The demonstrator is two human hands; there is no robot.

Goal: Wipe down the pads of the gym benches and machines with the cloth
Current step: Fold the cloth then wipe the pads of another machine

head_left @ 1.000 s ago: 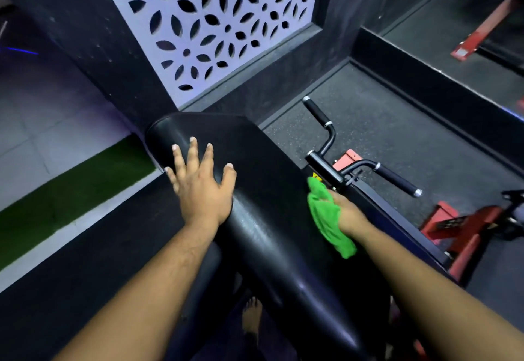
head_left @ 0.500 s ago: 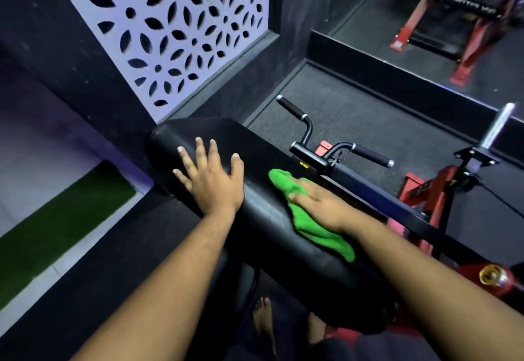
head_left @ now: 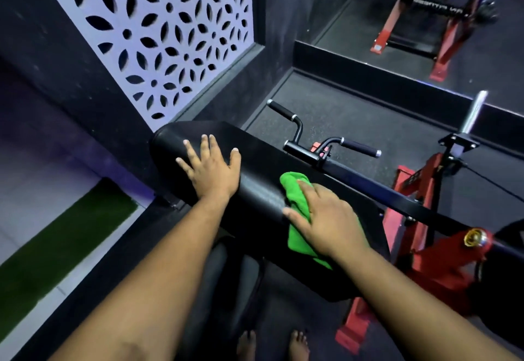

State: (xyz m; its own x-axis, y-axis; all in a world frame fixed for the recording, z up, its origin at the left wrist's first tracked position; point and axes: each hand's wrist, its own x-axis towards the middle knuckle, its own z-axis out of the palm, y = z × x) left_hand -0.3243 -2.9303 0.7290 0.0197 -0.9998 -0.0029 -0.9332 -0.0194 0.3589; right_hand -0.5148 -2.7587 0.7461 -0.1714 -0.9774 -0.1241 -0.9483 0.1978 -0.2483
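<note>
Wiping is under way on one black pad [head_left: 255, 190], and by my reading the task as a whole is far from finished. The right hand [head_left: 329, 219] lies flat on the green cloth [head_left: 295, 210], fingers nearly straight, pressing it against the pad's upper face a little toward 4 o'clock of the pad's middle; it pushes the cloth rather than clutching it, so that grip counts as apart. The left hand [head_left: 211, 170] is spread flat on the pad toward 10 o'clock of the cloth, fingers straight, holding nothing and seemingly steadying the pad. Whether the stretch beneath and beyond the left hand has been wiped, I cannot tell; the vinyl shows a faint sheen everywhere. Likely left to do: the rounded end at 10 o'clock, the pad's near edge, and the other machines.

Smooth, dark and curved, the pad should let the cloth slide easily. Just past it at 1 o'clock stand two black handles [head_left: 323, 139] on a dark bar [head_left: 397, 199], with a red frame [head_left: 425, 247] at 3 o'clock. Speckled rubber floor [head_left: 354, 111] covers the corner; a pale cut-out wall panel [head_left: 158, 34] rises at 11 o'clock, a green turf strip [head_left: 65, 236] lies at 8 o'clock, and another red machine [head_left: 442, 26] stands at 1 o'clock, far off. Bare feet [head_left: 272, 343] show at 6 o'clock.
</note>
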